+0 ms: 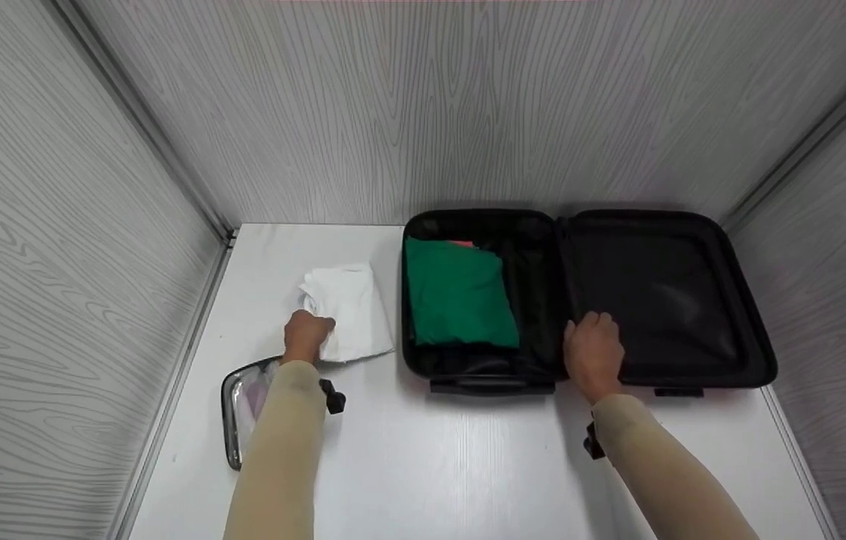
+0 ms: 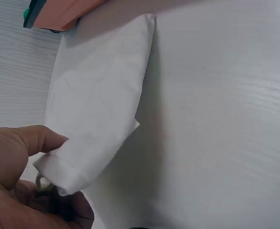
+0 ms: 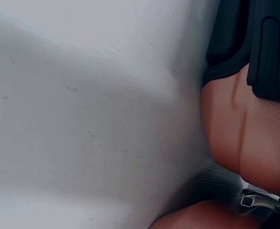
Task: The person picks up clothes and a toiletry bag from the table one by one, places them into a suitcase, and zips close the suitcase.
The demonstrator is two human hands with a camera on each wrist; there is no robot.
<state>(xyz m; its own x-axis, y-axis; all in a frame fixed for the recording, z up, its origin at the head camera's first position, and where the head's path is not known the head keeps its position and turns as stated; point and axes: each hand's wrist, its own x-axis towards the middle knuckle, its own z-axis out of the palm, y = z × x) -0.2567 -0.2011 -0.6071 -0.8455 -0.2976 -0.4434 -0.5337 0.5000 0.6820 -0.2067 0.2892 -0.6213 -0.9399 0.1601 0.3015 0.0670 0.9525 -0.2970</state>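
Green cloth [image 1: 460,296] already in the suitcase [image 1: 674,300]; white cloth [image 1: 352,307] and clear pouch [image 1: 241,411] still outside
Left hand [image 1: 307,336] pinches the white cloth near the desk [image 1: 430,465]'s back-left corner; right hand [image 1: 594,356] at the suitcase's near rim, grip unclear; clear pouch by the left edge

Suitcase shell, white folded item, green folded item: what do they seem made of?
Suitcase shell: probably molded hard plastic, low sheen, judging by its crisp ridges and fine texture. White folded item: matte, likely thin cloth, as it bends and creases softly. Green folded item: probably matte fabric, given its soft edges; fiber unclear.
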